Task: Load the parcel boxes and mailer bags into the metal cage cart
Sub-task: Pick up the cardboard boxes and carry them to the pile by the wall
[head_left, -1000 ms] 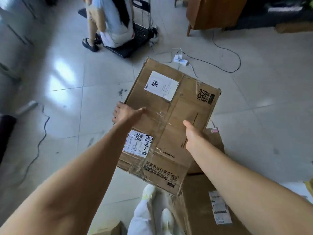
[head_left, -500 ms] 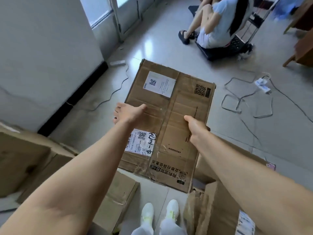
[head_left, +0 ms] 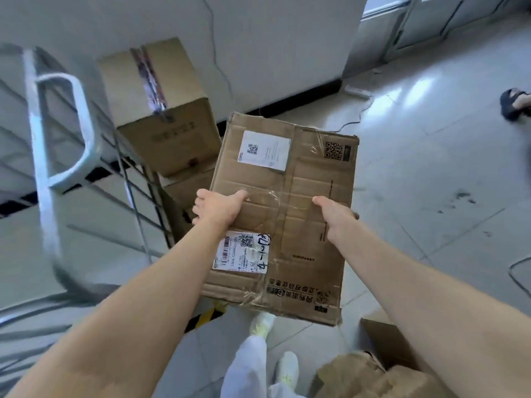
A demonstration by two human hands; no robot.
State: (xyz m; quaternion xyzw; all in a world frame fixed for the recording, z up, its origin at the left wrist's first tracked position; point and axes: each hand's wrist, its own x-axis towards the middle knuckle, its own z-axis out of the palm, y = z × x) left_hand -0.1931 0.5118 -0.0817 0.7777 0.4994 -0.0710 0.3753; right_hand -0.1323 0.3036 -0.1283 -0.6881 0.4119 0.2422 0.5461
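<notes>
I hold a worn brown parcel box (head_left: 298,173) with white labels and clear tape in front of me, above the floor. My left hand (head_left: 218,209) grips its left edge and my right hand (head_left: 334,215) grips its right edge, thumbs on top. The metal cage cart (head_left: 61,139) stands at the left, its grey bars blurred. Inside or just behind the cart sits a taped cardboard box (head_left: 161,110) on top of another box; I cannot tell which.
More brown boxes (head_left: 382,366) lie on the floor at lower right beside my white shoes (head_left: 287,366). A white wall with a black skirting runs behind. A cable (head_left: 359,116) trails on the tiled floor. Another person's sandalled foot (head_left: 514,103) shows at far right.
My view has swung left, carrying the box with it: the seated person has slid out to the right, and the cage cart with its stacked boxes has come into view.
</notes>
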